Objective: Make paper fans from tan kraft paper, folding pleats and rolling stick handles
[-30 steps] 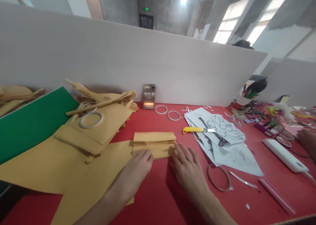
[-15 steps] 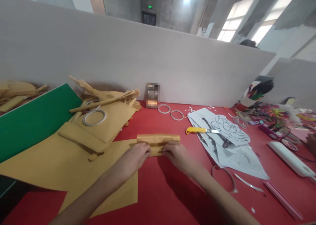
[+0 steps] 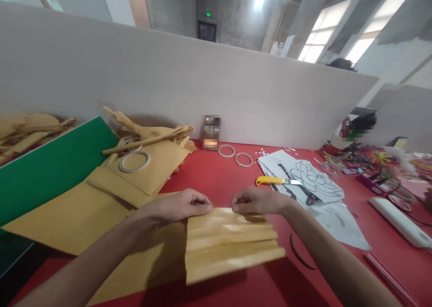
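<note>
A sheet of brown kraft paper (image 3: 229, 244) with several crosswise pleats hangs toward me above the red tabletop (image 3: 216, 176). My left hand (image 3: 189, 203) pinches its far edge near the left corner. On the same edge, a little to the right, my right hand (image 3: 253, 201) grips the paper between thumb and fingers. Under my left forearm lies a larger flat sheet of kraft paper (image 3: 77, 212). Just beyond my right hand rests a yellow-handled utility knife (image 3: 270, 180), its blade over printed drawings.
Folded kraft paper (image 3: 158, 163) is heaped at the left, a tape roll (image 3: 134, 161) on top, beside a green board (image 3: 60, 163). Two more tape rolls lie near the white partition (image 3: 168, 82). Rightward are flower drawings (image 3: 317, 181), a white glue gun-like tool (image 3: 400, 221) and a pink stick (image 3: 388, 275).
The pleated paper was gathered narrow and flat on the table; now it is lifted, turned and spread out toward me. Both hands have moved to its far edge.
</note>
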Demonstrator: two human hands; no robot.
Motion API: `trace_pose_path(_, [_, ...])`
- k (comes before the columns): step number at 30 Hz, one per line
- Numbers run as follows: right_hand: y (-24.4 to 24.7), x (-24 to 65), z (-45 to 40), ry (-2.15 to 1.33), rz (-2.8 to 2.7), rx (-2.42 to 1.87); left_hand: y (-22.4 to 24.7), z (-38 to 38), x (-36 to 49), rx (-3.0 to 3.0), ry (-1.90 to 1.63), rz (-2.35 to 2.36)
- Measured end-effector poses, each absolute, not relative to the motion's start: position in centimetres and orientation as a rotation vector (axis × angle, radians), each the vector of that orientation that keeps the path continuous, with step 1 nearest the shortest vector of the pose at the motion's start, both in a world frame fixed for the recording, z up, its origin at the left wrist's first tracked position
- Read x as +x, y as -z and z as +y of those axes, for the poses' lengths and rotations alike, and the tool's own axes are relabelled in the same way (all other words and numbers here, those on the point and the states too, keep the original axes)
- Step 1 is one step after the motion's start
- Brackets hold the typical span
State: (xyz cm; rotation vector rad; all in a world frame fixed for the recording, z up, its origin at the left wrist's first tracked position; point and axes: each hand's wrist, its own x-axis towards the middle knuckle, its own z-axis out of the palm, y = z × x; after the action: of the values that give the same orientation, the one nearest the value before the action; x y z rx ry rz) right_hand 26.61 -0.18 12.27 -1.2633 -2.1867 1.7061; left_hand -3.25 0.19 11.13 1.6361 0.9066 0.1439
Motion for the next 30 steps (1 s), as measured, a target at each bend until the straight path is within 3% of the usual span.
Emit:
trace_pose_path(6, [-7.7,24.6,-1.2,-0.749,-2.395,-1.390,-6.5,0.3,-2.3,2.060,-0.359,1.176])
trace_pose_path(9, [-6.2,24.2,-2.2,-0.469,-2.429,-1.422,-5.7,-0.8,-1.8,2.426,-0.412,1.244])
trace_pose_path(23, [-3.8,25.1,-5.4,0.396,-2.712,-1.084,-2.9,-2.2,-3.1,3.201,-0.414,0.792])
trace_pose_path(30, [-3.6,25.2,-5.7,0.361,-2.741,-0.963,-3.3,-1.6,-3.9,3.173,-0.552,0.614])
